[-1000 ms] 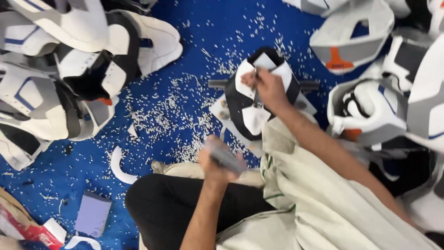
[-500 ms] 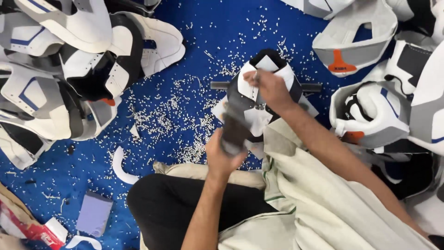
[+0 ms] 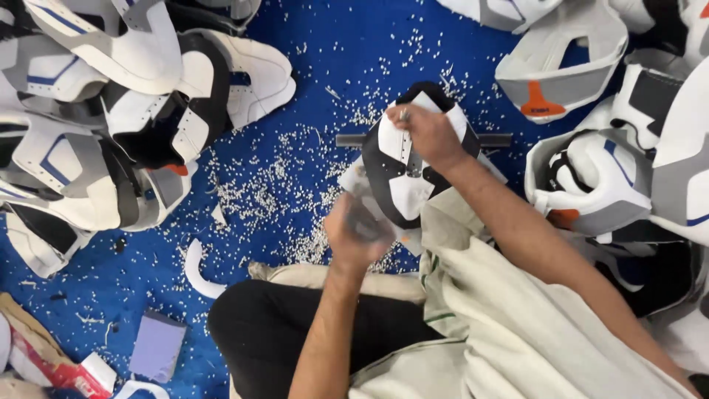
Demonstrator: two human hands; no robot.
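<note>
At twelve o'clock, your right hand [image 3: 428, 133] pinches black-and-white leather shoe upper [image 3: 402, 166] | left hand [image 3: 358, 229] grips blurred tool [image 3: 362, 214] | risk: slips, nicks fingers.

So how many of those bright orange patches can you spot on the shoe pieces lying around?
3: an orange patch on the grey upper at top right, an orange bit lower right, and an orange edge in the left pile. More may be hidden in the piles.

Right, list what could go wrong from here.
1. The left hand is blurred, apparently mid-swing with a tool, close to the right hand pressing the shoe upper; a miss could hit the fingers.
2. The loose white bits littering the blue floor could get under the work.
</note>
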